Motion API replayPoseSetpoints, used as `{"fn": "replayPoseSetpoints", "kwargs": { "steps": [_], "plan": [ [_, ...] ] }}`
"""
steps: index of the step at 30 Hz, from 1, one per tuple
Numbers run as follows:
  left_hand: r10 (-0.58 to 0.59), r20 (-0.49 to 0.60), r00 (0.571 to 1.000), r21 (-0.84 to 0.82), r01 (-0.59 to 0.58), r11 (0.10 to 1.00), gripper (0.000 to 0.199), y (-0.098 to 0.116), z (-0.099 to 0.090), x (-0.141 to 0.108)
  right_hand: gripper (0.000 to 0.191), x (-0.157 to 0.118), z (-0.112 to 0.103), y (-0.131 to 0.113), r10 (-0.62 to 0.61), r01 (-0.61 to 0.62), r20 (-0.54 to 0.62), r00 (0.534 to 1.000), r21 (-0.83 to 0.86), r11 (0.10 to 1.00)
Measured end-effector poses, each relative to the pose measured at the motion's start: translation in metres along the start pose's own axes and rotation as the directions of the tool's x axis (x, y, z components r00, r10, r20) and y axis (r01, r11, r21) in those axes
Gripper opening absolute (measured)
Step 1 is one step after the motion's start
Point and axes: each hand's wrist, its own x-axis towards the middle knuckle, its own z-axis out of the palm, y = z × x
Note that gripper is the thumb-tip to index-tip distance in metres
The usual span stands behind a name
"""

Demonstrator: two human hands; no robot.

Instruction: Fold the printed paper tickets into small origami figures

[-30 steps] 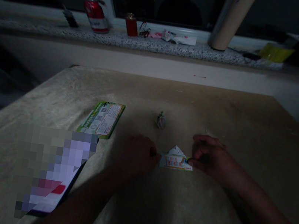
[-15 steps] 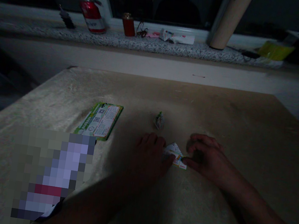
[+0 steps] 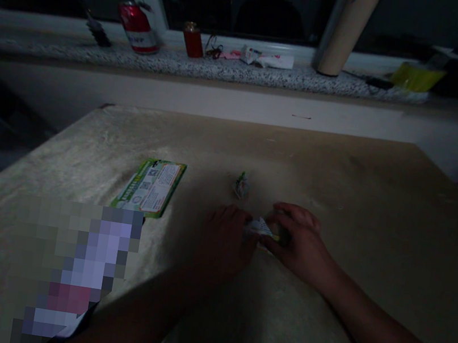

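Head view: left fingers [image 3: 243,215] and right fingers [image 3: 281,220] pinch paper [image 3: 259,227], crumpled scrap [image 3: 241,187] beyond, green booklet [image 3: 153,188] leftward.

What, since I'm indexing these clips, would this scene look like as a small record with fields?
Surface: tabletop, dimly lit
Item between hands: small printed paper, folded, partly hidden by fingers
Left hand: at the paper's left side; exact grip unclear
Right hand: at the paper's right side, fingers curled; exact grip unclear
Beyond the hands: small crumpled-looking object
Left on table: green-edged printed card or booklet; nearer, a pixelated device
Windowsill: includes a tilted red can
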Motion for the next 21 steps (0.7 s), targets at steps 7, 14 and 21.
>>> {"fn": "replayPoseSetpoints", "kwargs": {
  "steps": [7, 14, 21],
  "plan": [
    [0.021, 0.013, 1.0, -0.044, -0.02, 0.999, 0.02, -0.002, -0.002, 0.001, 0.03, 0.0, -0.003, 0.001, -0.038, 0.038, 0.048, 0.998, 0.006, 0.999],
    [-0.042, 0.027, 0.999, -0.197, 0.047, 0.979, 0.021, -0.002, -0.002, 0.002, 0.018, 0.006, -0.007, 0.0, -0.102, 0.092, 0.042, 0.994, 0.191, 0.977],
    [-0.154, 0.16, 0.975, -0.618, 0.221, 0.754, 0.018, 0.003, -0.012, 0.004, 0.016, 0.001, -0.006, -0.005, 0.063, -0.143, 0.142, 0.988, 0.667, 0.731]
  ]
}}
